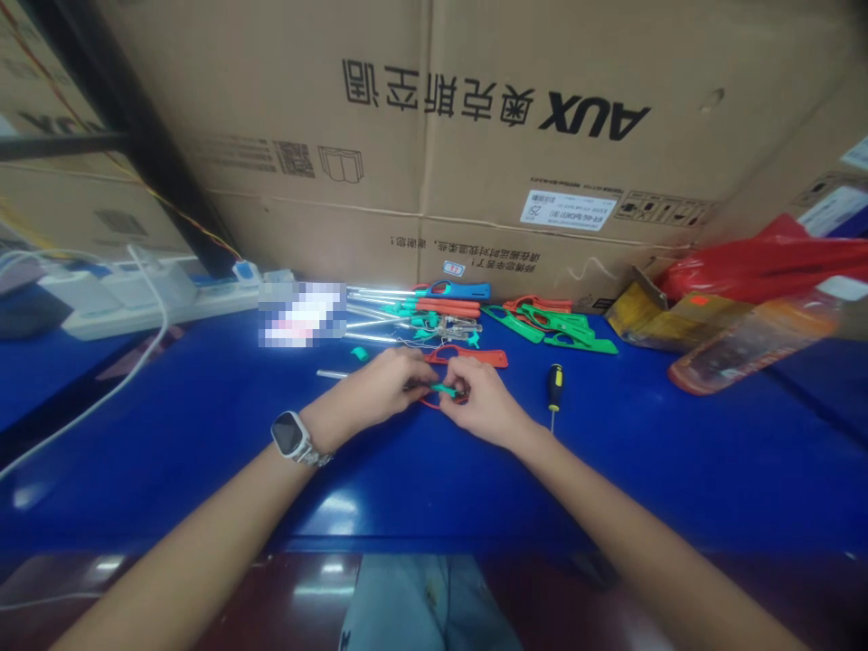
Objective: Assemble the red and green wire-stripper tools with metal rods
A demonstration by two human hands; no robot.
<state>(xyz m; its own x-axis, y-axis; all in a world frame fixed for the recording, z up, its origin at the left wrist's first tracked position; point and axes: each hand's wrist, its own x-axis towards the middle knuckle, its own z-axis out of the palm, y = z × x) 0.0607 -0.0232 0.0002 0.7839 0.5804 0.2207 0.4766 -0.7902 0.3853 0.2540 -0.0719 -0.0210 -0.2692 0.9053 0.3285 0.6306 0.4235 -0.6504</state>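
Pinched between the thumb and fingers of our right hand (478, 395) is a small green plastic piece (444, 390), in front of us at the middle of the glossy blue tabletop (678, 443). Our left hand (390, 382) curls in just beside it; we cannot tell what its fingers grip. Just beyond lies a flat orange plastic handle (494, 358); to the right, a black-and-yellow screwdriver (555, 389).
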